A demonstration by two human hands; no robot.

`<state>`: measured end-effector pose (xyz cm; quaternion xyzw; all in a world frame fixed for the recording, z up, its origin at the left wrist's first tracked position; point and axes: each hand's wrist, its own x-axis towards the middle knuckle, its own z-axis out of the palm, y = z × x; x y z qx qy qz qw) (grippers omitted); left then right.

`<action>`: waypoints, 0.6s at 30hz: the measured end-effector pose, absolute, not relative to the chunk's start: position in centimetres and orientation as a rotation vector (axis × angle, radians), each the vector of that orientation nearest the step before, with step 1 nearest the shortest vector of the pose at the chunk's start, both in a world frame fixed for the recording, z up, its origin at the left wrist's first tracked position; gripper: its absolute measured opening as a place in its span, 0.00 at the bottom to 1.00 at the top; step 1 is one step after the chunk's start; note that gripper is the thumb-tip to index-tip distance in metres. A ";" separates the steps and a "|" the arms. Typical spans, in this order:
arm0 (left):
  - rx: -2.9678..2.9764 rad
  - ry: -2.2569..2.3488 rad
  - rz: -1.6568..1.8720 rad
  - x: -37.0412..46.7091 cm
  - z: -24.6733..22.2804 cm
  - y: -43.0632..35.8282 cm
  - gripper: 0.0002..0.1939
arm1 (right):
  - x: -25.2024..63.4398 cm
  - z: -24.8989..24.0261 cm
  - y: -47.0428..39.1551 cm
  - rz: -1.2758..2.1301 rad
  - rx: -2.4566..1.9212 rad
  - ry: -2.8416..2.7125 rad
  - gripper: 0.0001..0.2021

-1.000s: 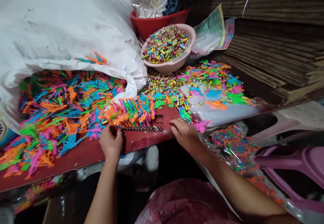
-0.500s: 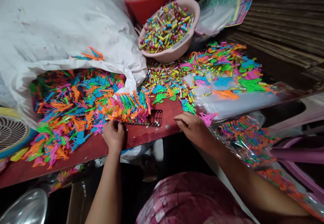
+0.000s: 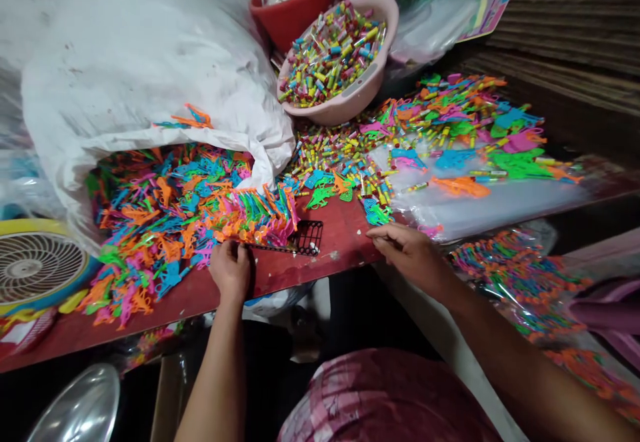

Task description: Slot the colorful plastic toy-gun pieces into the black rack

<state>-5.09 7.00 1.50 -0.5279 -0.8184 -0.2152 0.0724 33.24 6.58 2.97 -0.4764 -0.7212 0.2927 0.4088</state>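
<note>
A: Where's the rack?
Me: Rack point(image 3: 309, 237) sits on the tabletop point(image 3: 343, 221) close to the front edge, long axis left-right, roughly along that edge. Packed row point(image 3: 260, 219) of coloured toys takes its left and middle; bare mesh at the right end.

A: Hands?
Me: Left hand point(image 3: 230, 269) at the rack's near left corner, fingers curled, thumb close to the forefinger. Looks like contact; can't tell if I'm gripping it. Right hand point(image 3: 407, 252) at the front edge, off to the right of the rack, not touching it. Fingers half curled, tips near together. No toy visible in them; can't tell if something tiny is pinched.

A: Key relation?
Me: Loose toys point(image 3: 379, 212), blue and green — just beyond my right fingertips, farther in from the front edge. Right hand is clearly the nearer one. From there the rack's bare end lies to the left, with red tabletop between.

A: What differs from a second ago?
Me: Right hand is farther right along the front edge; its tips were near the rack's bare end, now below the loose toys. Left hand is at the same corner, row looks alike. View has shifted too: fan point(image 3: 30, 265) now shows far more at the tabletop's left end.
</note>
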 end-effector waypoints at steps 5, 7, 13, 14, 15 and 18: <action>-1.552 -2.477 -0.650 -5.0 1.4 7.1 0.12 | 33.2 2.8 6.6 0.762 -1.197 -1.811 0.10; -1.542 -2.482 -0.655 -5.0 1.4 7.0 0.13 | 33.2 2.8 6.6 0.758 -1.208 -1.821 0.10; -1.553 -2.477 -0.661 -5.0 1.4 7.0 0.13 | 34.1 3.1 7.1 0.762 -1.195 -1.892 0.11; -1.552 -2.478 -0.654 -5.0 1.4 7.0 0.13 | 34.6 3.1 7.4 0.742 -1.213 -1.895 0.11; -1.548 -2.476 -0.649 -5.1 1.4 7.0 0.13 | 35.3 3.1 7.8 0.713 -1.240 -1.893 0.11; -1.551 -2.471 -0.658 -5.1 1.4 7.1 0.13 | 38.1 2.8 9.5 0.576 -1.344 -1.845 0.11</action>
